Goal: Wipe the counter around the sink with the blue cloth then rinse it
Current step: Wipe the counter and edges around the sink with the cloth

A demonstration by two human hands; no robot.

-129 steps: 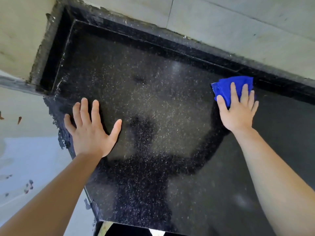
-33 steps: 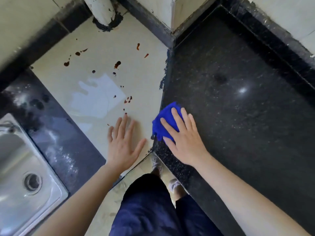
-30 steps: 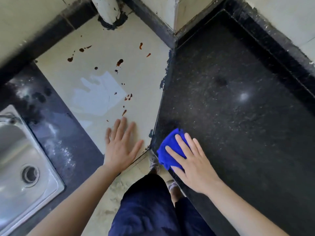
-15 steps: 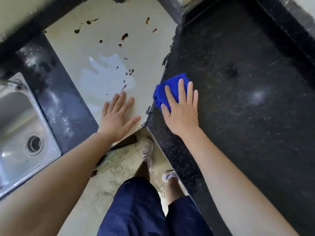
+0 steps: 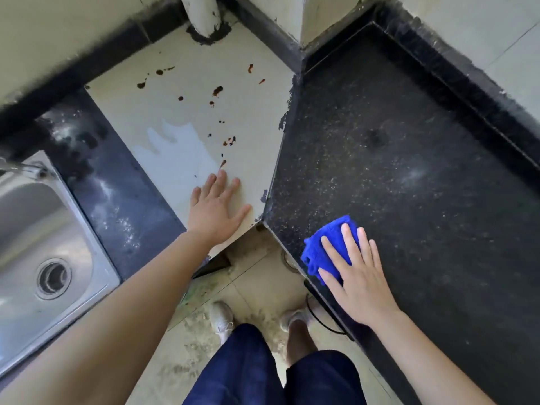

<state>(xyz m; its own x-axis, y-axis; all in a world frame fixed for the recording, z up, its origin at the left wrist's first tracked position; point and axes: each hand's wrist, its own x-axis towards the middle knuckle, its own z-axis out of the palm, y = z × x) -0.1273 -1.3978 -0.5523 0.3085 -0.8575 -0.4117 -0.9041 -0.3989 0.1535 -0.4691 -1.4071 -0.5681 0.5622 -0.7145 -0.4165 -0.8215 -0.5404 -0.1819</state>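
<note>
A big black counter [image 5: 409,200] is filling the right side of the view. It is shiny with tiny pale specks. A metal sink [image 5: 32,229] is sitting at the left. A dark strip [image 5: 117,200] of counter is running along the sink, and white dusty marks are showing on it. A pale tile top [image 5: 181,92] is lying in the corner between the strip and the black counter. The floor [image 5: 257,287] is showing below, and it is looking dirty. A person in dark blue pants [image 5: 263,372] is standing there. A white pipe [image 5: 201,13] is going up at the back of the tile top.

The right hand [image 5: 356,276] is lying flat on the counter, near its front edge. Its fingers are straight and are pressing down on the cloth [image 5: 321,247]. They are not curling round it. The cloth is blue and bunched up. It is sitting on the black counter just beside the front edge, partly under the fingers. It is well apart from the sink.

The left hand [image 5: 217,210] is resting flat on the tile top, near its front corner. Its fingers are straight and spread out, and it is holding nothing.

Two pale shoes [image 5: 222,317] are pointing at the counter. A round drain [image 5: 54,277] is sitting in the sink. A wet patch [image 5: 181,144] is shining on the tile top beyond the left hand. Small brown spots [image 5: 217,90] are dotting the tile top too.
</note>
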